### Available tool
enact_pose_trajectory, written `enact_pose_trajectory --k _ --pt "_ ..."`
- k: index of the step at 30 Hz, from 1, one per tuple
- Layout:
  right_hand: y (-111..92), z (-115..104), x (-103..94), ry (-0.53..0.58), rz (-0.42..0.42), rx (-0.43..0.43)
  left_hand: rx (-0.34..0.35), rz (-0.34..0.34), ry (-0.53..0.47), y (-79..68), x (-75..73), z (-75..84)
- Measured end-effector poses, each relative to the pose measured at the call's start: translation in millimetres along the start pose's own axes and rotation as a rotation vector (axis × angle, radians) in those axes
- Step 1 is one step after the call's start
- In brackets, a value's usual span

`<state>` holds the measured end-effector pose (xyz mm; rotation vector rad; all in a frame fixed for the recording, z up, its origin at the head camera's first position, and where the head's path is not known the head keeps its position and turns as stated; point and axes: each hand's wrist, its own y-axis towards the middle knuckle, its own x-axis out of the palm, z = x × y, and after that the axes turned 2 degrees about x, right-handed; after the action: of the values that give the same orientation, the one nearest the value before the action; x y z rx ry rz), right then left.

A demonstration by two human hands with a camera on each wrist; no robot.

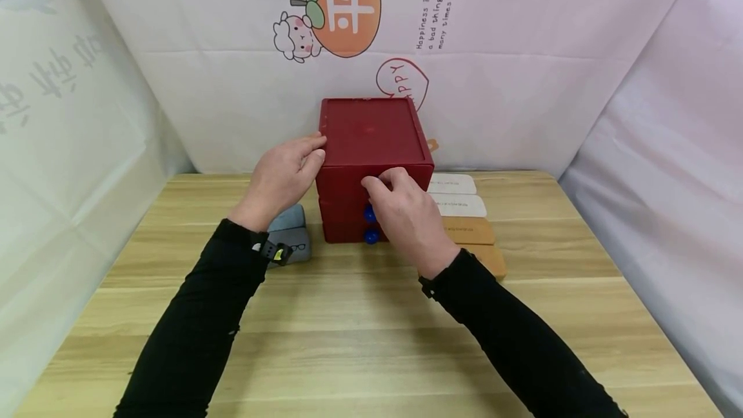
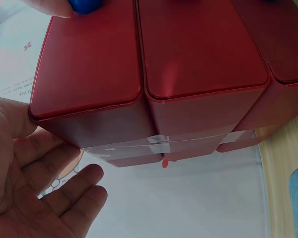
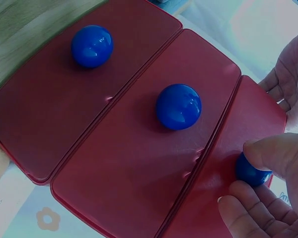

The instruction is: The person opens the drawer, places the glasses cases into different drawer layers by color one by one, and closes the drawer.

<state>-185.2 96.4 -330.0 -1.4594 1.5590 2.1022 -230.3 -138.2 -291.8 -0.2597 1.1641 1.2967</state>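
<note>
A dark red box with three stacked drawers (image 1: 371, 131) stands near the back of the table, each drawer front bearing a round blue knob. My right hand (image 1: 409, 221) pinches the top knob (image 3: 244, 171) between thumb and fingers, as the right wrist view shows. The middle knob (image 3: 179, 106) and the bottom knob (image 3: 92, 46) are free. On the box's left side, near the upper front corner, my left hand (image 1: 281, 173) touches it. In the left wrist view its fingers (image 2: 77, 198) are loosely extended along that side. All three drawers look closed.
Left of the box lie blue-grey flat items (image 1: 297, 247), one with a glasses drawing, partly behind the left wrist. White (image 1: 458, 205) and tan (image 1: 467, 231) flat pieces lie in a row to the right. A printed white cloth (image 1: 493, 102) hangs behind.
</note>
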Motion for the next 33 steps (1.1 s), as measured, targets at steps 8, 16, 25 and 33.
enact_pose_trajectory --k 8,16,25,33 --pt "0 1 -0.5 -0.006 0.003 0.002 0.003 0.010 0.001 1.5 0.1 1.2" --pt "-4 -1 -3.5 -0.015 0.016 -0.011 -0.007 0.002 0.001 1.4 -1.0 2.9" --pt "-10 -5 -7.5 -0.017 0.027 -0.028 -0.023 0.000 -0.001 0.6 -1.1 3.1" --pt "-15 -8 -11.2 -0.017 0.038 -0.043 -0.018 0.009 -0.009 0.3 -1.1 3.1"
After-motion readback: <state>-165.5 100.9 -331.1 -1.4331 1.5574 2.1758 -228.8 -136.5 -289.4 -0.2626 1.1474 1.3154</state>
